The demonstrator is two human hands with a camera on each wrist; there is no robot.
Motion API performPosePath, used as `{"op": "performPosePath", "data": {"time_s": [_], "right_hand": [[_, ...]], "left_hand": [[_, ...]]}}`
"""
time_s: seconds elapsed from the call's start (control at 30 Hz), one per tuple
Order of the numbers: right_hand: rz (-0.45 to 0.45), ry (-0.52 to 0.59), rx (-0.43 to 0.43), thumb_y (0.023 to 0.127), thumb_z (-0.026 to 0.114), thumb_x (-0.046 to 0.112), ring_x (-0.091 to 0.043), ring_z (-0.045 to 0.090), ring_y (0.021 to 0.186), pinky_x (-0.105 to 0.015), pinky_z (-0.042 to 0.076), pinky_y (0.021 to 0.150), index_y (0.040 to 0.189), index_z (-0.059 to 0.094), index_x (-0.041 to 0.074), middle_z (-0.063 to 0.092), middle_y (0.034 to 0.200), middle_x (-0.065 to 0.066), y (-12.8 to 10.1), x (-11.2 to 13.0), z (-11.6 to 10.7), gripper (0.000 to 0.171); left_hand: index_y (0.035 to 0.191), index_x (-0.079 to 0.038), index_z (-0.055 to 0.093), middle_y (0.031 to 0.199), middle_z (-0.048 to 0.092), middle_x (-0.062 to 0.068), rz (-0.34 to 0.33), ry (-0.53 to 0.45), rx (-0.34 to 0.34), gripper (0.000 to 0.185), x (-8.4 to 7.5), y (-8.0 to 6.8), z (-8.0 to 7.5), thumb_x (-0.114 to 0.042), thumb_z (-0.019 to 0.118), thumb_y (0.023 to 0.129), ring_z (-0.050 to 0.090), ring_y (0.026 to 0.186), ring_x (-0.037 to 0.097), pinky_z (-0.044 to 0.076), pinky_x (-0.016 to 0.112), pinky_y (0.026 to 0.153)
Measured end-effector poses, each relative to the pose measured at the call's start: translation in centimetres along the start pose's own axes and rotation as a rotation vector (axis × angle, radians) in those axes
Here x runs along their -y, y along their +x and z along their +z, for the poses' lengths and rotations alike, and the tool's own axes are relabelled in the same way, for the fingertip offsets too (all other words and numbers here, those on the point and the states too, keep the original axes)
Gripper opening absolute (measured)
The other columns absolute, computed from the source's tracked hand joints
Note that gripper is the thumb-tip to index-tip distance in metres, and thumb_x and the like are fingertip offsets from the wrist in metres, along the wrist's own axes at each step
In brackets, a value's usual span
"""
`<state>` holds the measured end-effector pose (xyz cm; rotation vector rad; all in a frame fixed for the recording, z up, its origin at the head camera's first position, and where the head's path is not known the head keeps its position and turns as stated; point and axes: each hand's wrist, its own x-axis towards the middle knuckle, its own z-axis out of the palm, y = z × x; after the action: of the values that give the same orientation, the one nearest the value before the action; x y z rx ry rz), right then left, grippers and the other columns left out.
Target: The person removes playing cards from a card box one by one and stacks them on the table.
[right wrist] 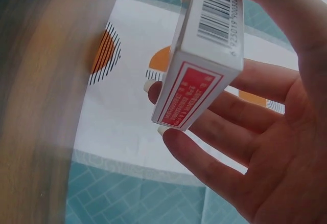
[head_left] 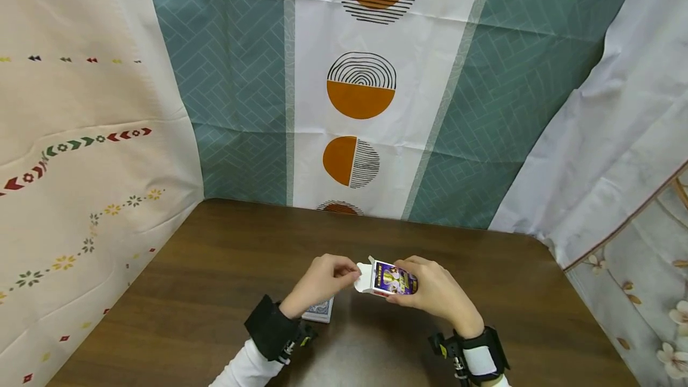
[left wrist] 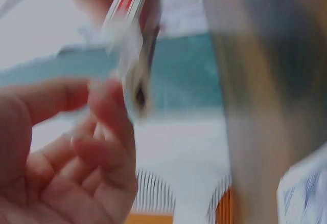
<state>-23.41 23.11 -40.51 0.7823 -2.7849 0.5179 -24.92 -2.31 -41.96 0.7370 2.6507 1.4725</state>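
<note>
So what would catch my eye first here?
Probably the card box, purple-fronted, held above the brown table in the right hand, while the left hand pinches its open white flap. Under the left wrist, a blue-backed deck lies on the table. Behind, a curtain with orange half-circles hangs at centre.

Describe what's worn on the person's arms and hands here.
Both hands, left hand and right hand, are bare, no gloves. Each forearm has a white sleeve. The left wrist carries a wide black band with a small camera mount; the right wrist has a black strap with a white panel.
</note>
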Motion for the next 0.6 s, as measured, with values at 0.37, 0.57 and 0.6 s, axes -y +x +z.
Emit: {"op": "performPosePath", "data": {"time_s": [0.37,0.57,0.6], "right_hand": [[-0.060,-0.019,-0.004,0.067,0.086,0.044,-0.005,0.056,0.076,-0.019,0.047,0.063,0.109,0.069,0.009,0.068,0.103,0.001,-0.2,1.2,0.2,0.056],[-0.080,-0.038,-0.021,0.067,0.086,0.043,-0.005,0.057,0.075,-0.019,0.046,0.063,0.109,0.070,0.010,0.067,0.103,0.002,-0.3,1.4,0.3,0.055],[-0.083,-0.042,-0.025,0.067,0.086,0.043,-0.005,0.057,0.075,-0.019,0.046,0.063,0.109,0.070,0.010,0.067,0.103,0.002,-0.3,1.4,0.3,0.055]], "left_hand": [[0.084,-0.003,0.066,0.061,0.052,-0.003,-0.150,-0.157,-0.008,0.017,-0.4,-0.4,3.0,-0.019,0.069,0.088,0.043,0.053,0.008,0.031,0.021,0.047],[0.080,0.000,0.066,0.058,0.047,-0.003,-0.168,-0.234,0.032,0.019,-0.4,-0.4,2.9,-0.017,0.068,0.089,0.040,0.051,0.009,0.029,0.022,0.046],[0.080,0.001,0.066,0.058,0.049,-0.002,-0.167,-0.239,0.036,0.019,-0.5,-0.4,2.8,-0.016,0.068,0.089,0.041,0.051,0.009,0.030,0.022,0.047]]}}
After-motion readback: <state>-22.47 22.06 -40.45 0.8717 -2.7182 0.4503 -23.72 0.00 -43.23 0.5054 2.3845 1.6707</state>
